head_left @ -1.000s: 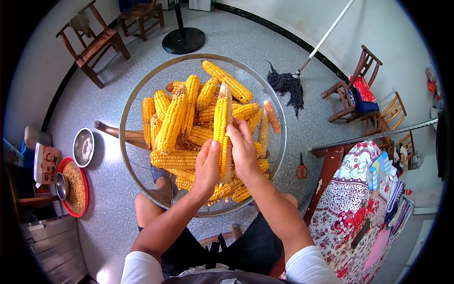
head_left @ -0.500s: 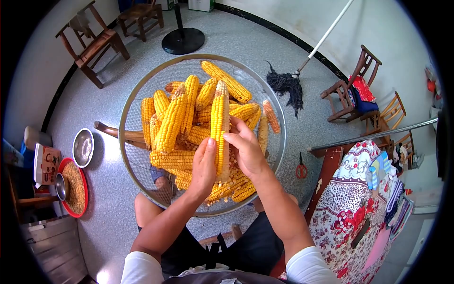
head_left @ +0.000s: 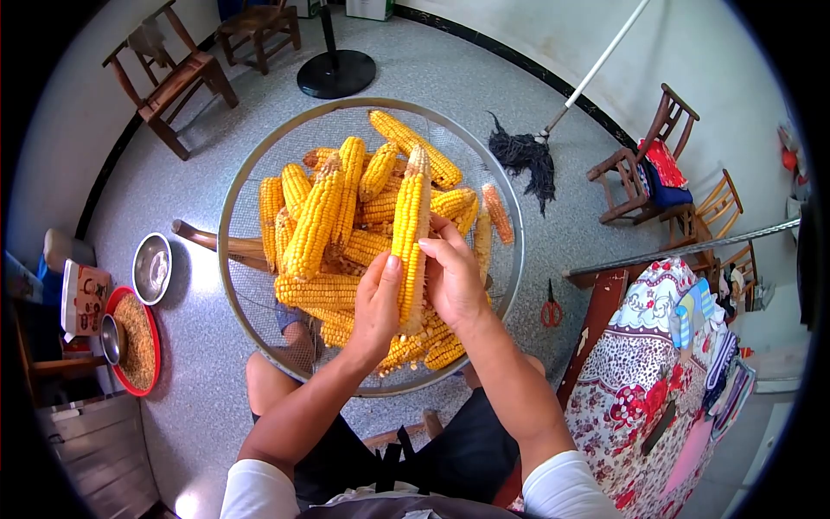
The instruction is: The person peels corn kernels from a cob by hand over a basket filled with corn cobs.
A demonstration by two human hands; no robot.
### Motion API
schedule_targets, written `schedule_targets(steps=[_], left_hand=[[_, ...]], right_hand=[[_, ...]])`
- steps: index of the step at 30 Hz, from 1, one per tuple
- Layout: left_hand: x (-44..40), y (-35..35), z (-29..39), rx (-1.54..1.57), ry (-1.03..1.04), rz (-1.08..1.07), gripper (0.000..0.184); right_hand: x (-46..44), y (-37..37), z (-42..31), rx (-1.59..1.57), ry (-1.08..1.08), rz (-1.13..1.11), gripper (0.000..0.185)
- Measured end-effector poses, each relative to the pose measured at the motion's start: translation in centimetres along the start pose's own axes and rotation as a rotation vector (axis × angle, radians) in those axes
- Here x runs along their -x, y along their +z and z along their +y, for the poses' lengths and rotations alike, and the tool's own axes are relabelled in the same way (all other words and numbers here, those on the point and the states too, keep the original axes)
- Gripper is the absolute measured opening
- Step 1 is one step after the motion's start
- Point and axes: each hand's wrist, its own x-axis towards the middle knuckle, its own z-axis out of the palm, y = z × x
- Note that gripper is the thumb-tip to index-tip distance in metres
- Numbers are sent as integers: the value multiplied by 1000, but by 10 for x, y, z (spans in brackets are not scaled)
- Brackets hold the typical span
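Between my hands is a yellow corn cob [head_left: 410, 229], tip pointing away from me, with a pale stripe down its right side where kernels are gone. My left hand [head_left: 378, 303] grips its lower left side, thumb lying on the kernels. On the right side, my right hand [head_left: 454, 277] holds it with the thumb at the stripe. Below lies a heap of corn cobs [head_left: 316, 221] in a round metal-rimmed mesh sieve [head_left: 232, 164]. A stripped reddish cob [head_left: 496, 213] rests near the sieve's right edge. Loose kernels show under my hands.
At left on the floor are a steel bowl [head_left: 153, 269] and a red basin [head_left: 156, 350] of grain. A mop [head_left: 524, 160], scissors [head_left: 551, 308] and a bed with a floral cover [head_left: 622, 381] are at right. Wooden chairs [head_left: 181, 86] stand around.
The held cob has tilted slightly, its tip shifting to the right. Both hands keep hold of it, with small shifts of the fingers and thumbs.
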Motion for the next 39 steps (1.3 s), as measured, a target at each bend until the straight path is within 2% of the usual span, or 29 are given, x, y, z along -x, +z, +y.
schedule_targets(steps=[10,12,16,19,21,27,30,33,39], left_hand=[[1,0,-2,-53,13,9,41],[0,0,-3,-52,17,20,41],[-1,0,-2,-16,-12,38,41],[-2,-1,-2,-11,-22,49,41],[-2,-2,-2,-6,-23,55,42],[1,0,-1,-31,-15,27,42],[2,1,1,-26,17,10,41],[0,0,1,-46,5,49,42],[0,-1,2,-54,2,10,42]], right_hand=[[0,2,7,134,-71,-7,43],[1,1,11,225,-99,45,43],[-1,1,12,211,-83,67,44],[0,2,10,179,-60,-30,44],[3,7,9,293,-108,-32,42],[-5,-6,13,37,-40,100,43],[-2,-5,8,-24,-49,23,42],[0,3,5,150,-37,-33,39],[0,1,10,122,-59,6,40]])
